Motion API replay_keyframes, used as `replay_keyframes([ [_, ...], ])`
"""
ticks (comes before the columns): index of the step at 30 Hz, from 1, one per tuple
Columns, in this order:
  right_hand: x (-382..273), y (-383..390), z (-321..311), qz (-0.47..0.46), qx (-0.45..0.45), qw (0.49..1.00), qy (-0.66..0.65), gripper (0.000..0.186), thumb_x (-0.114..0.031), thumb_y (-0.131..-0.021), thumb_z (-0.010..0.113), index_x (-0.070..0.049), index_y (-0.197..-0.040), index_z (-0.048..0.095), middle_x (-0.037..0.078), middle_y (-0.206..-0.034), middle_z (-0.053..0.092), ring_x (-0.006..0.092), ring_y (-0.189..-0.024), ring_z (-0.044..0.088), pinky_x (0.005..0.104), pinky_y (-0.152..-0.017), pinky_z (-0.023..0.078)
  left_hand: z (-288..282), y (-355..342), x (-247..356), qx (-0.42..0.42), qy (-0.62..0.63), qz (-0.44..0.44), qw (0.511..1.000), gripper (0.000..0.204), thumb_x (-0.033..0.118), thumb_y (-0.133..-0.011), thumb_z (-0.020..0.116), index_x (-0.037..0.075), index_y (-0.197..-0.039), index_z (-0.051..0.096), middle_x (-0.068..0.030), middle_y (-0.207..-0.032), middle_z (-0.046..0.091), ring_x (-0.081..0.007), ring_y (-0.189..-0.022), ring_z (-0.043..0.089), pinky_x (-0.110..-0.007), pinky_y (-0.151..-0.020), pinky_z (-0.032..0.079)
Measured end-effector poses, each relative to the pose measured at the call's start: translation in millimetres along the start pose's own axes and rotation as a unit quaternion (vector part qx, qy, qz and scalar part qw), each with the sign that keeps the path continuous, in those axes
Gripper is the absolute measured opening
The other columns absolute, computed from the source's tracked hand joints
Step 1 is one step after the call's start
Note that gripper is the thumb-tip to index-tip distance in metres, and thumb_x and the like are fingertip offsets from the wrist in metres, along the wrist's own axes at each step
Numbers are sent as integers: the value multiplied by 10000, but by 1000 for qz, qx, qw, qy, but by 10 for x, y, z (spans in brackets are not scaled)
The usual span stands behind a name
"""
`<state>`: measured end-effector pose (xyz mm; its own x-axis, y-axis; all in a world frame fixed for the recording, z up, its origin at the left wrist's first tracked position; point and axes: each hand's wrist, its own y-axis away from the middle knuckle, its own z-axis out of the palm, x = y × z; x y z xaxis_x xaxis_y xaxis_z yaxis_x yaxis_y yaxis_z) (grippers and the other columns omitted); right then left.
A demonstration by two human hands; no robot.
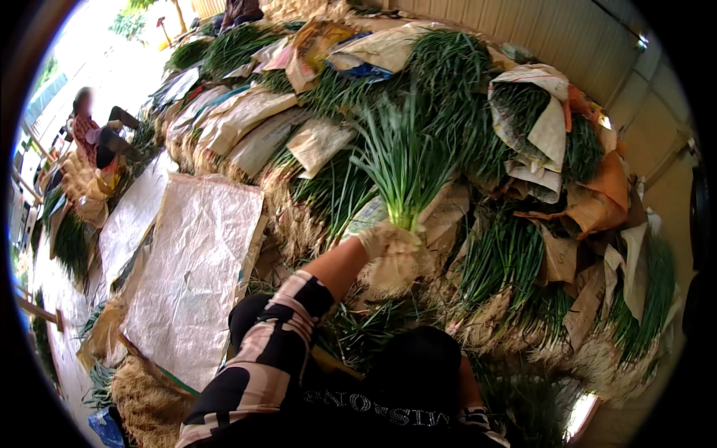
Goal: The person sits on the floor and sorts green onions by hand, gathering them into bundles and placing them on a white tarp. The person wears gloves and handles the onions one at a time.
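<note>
My left hand (379,239), in a pale glove, is closed around the lower stems of a bunch of spring onions (404,172). The green leaves fan upward and away from me, and the bushy pale roots (396,275) hang below the hand. Of my right arm, only a patterned cuff and a short stretch of forearm (469,387) show beside my right knee; the hand itself is hidden behind the knee. Loose green leaves (366,328) lie on the ground between my knees, below the held bunch.
Heaped spring onions (504,257) with roots toward me surround the front and right. Sacks (246,123) cover piles farther back. A large white woven sheet (194,254) lies left, near a root pile (149,399). Another person (93,134) sits far left; a corrugated wall (515,30) stands behind.
</note>
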<state>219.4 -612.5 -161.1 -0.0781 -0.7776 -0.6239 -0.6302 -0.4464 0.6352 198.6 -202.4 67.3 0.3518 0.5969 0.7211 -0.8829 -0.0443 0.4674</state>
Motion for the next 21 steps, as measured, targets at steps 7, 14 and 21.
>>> replay_keyframes([
  [7, -111, -467, 110, -32, 20, 998, -52, 472, -302, -823, 539, -10, -1180, 440, 157, -1058, 545, 269, -919, 544, 350, -791, 431, -571, 670, 711, 114, -311, -159, 930, 128, 68, -774, 586, 39, -895, 558, -24, -547, 520, -92, -362, 428, -203, -314, 377],
  [14, -1293, -3, -413, -135, 95, 984, 66, 334, -275, -854, 499, -30, -1078, 540, 173, -1091, 548, 289, -968, 536, 366, -844, 416, -1185, 1489, 724, 179, -446, -210, 852, 184, 44, -786, 539, 88, -960, 497, 22, -516, 434, -41, -369, 336, -134, -301, 300],
  [21, -2637, 233, -1616, -141, 378, 898, 176, 533, -221, -855, 503, -81, -1302, 250, 178, -1126, 527, 320, -1000, 517, 406, -838, 415, -1680, 1831, 497, 144, -554, -128, 810, 199, 149, -705, 697, 66, -856, 597, -73, -611, 572, -93, -443, 463, -245, -328, 352],
])
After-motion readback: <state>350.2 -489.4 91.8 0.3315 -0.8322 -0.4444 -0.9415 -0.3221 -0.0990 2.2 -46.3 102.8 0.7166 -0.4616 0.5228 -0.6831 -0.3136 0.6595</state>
